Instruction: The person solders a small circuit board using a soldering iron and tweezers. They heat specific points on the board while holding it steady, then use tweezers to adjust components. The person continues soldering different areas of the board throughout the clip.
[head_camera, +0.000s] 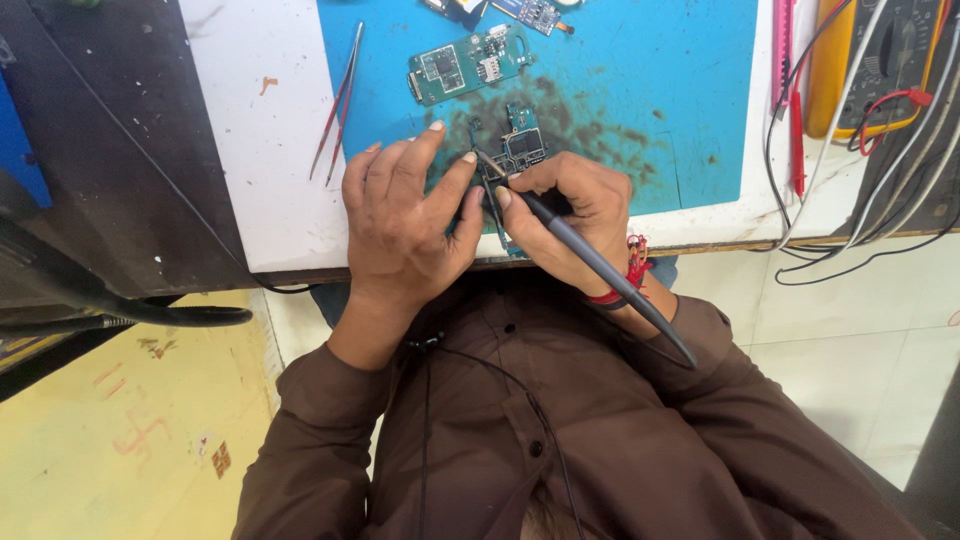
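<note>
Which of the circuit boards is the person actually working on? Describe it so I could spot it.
Start at the blue mat and find its dark smudged patch. The small dark board lies there, under the fingertips. Unlike the larger green board above, it meets the grey tool.

White-topped workbench (255, 170) with wooden front edge over pale tiled floor (850, 340) and yellow floor patch (130, 430).
</note>
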